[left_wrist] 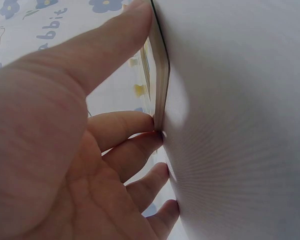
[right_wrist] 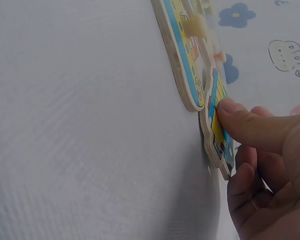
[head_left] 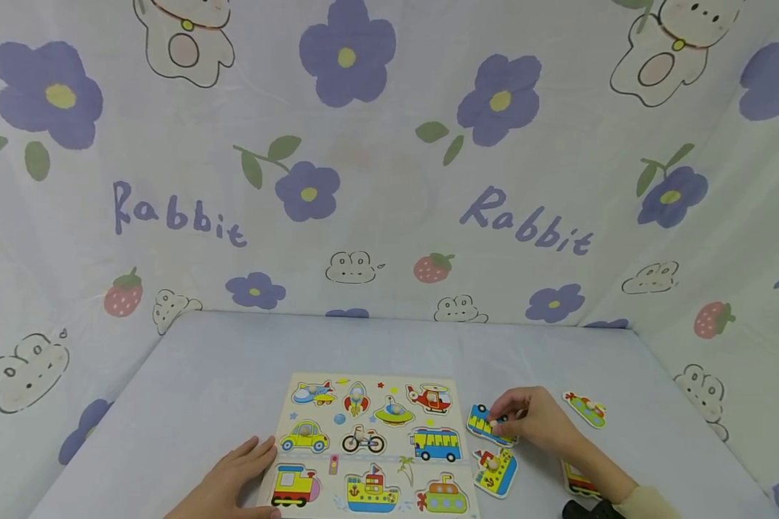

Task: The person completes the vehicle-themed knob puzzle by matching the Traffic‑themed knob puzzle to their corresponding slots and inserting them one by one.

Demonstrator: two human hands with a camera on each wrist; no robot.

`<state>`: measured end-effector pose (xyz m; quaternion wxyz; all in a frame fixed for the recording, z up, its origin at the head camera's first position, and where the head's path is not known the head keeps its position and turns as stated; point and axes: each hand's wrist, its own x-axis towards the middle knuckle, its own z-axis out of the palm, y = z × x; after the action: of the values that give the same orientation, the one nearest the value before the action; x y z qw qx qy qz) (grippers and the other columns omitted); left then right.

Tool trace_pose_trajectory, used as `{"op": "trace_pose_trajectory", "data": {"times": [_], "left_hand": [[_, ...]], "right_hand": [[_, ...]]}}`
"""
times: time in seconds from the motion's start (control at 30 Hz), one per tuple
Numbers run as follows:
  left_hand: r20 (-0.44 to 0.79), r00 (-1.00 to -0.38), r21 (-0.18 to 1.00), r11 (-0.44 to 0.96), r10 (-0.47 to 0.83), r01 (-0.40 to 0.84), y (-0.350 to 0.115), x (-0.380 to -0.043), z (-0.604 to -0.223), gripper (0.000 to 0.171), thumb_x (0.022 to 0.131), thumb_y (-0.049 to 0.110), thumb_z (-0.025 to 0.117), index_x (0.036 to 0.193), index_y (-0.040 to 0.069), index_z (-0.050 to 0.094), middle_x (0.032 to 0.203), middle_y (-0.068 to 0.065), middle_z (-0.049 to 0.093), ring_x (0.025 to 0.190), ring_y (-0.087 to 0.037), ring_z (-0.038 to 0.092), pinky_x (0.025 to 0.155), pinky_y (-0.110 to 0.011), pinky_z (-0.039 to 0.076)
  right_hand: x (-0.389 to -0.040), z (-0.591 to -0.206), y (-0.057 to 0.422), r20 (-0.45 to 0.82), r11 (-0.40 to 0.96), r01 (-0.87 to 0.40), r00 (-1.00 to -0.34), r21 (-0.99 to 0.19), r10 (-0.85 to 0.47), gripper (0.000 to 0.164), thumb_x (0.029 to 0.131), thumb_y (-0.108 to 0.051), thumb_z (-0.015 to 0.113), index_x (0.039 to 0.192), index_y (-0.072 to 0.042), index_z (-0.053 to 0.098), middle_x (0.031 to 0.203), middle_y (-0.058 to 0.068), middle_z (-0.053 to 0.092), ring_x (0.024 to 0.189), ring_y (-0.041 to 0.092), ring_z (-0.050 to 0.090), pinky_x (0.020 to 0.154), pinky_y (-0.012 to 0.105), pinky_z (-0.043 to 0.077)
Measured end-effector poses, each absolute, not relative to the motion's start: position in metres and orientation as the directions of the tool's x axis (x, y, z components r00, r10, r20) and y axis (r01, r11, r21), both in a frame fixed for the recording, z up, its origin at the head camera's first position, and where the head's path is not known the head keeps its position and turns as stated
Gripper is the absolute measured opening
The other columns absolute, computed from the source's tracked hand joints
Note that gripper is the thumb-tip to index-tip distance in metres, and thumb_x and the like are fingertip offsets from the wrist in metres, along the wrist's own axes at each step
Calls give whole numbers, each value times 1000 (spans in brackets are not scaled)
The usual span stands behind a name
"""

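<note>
A wooden puzzle board [head_left: 337, 455] with printed vehicles lies on the table. My left hand [head_left: 236, 476] rests at its left edge, fingers outstretched; in the left wrist view, the thumb [left_wrist: 105, 45] and fingertips touch the board's side [left_wrist: 162, 95]. Right of the board, my right hand [head_left: 535, 418] pinches the blue-and-yellow bus puzzle piece [head_left: 479, 422] near its knob. The bus piece [right_wrist: 216, 132] appears upside down in the head view. Just below it lies the ship piece [head_left: 503, 472], tilted, its knob [right_wrist: 196, 26] showing in the right wrist view.
A submarine piece [head_left: 586, 409] lies farther right. The train piece [head_left: 578, 481] is partly hidden under the right forearm, near a black object [head_left: 591, 510]. Knobbed pieces, such as the car [head_left: 292, 440] and bicycle [head_left: 376, 441], sit in the board. A patterned cloth [head_left: 389, 180] hangs behind.
</note>
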<state>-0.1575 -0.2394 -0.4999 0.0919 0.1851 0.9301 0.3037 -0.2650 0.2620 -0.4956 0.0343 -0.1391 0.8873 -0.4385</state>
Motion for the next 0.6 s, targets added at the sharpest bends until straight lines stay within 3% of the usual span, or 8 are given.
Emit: {"op": "trace_pose_trajectory", "data": {"times": [0.4, 0.6], "left_hand": [[-61, -917, 610, 742, 394, 278, -239, -157, -498, 94, 75, 49, 82, 142, -7, 46, 150, -21, 39, 139, -51, 22, 105, -69, 24], [-69, -922, 618, 742, 381, 260, -238, -157, -498, 95, 74, 49, 83, 142, -8, 46, 150, -21, 39, 139, -50, 22, 105, -68, 23]], "right_hand": [[-269, -498, 269, 87, 575, -195, -974, -795, -209, 20, 73, -14, 88, 86, -12, 73, 77, 1, 67, 66, 20, 54, 52, 26, 45], [-272, -499, 275, 65, 550, -204, -963, -810, -261, 23, 73, -16, 89, 88, -9, 73, 78, 4, 67, 66, 20, 56, 52, 27, 48]]}}
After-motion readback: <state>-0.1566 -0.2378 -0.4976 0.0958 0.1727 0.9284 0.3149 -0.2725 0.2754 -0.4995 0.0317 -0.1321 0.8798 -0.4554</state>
